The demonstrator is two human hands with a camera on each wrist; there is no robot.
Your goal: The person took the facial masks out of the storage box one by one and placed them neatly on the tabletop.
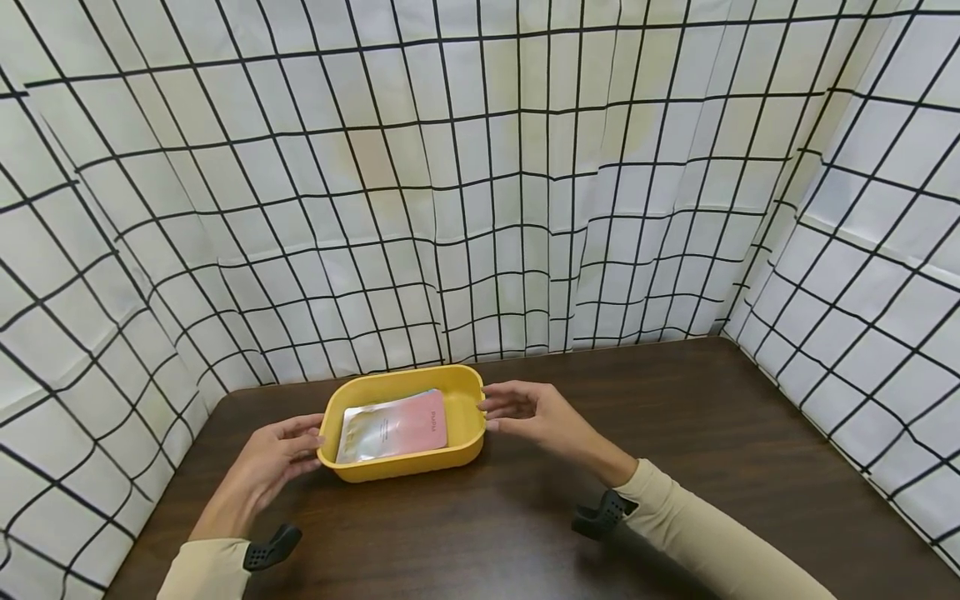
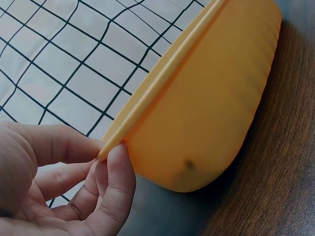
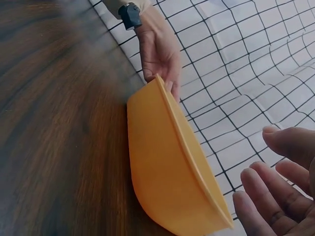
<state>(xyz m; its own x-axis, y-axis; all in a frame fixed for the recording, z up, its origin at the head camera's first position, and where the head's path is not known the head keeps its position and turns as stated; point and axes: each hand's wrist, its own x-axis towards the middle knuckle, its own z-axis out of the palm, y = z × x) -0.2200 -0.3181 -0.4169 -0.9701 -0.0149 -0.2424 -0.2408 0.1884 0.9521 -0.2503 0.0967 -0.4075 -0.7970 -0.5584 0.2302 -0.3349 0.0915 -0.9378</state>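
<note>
A yellow oval plastic basket (image 1: 405,468) sits on the dark wooden table. Inside it lies a glossy flat pouch (image 1: 397,427), pink on one side and silvery on the other, with a bluish edge of something showing behind it. At the basket's left end my left hand (image 1: 266,462) pinches the rim (image 2: 140,105) between thumb and fingers, as the left wrist view shows. My right hand (image 1: 536,412) is beside the right end, its fingers (image 3: 268,196) spread and slightly bent. In the right wrist view a gap separates them from the rim.
White cloth (image 1: 495,192) with a black grid hangs behind the table and along both sides. The brown wooden tabletop (image 1: 450,542) extends in front of the basket and to its right. A black strap device (image 1: 603,512) is on the right wrist, another (image 1: 272,547) on the left.
</note>
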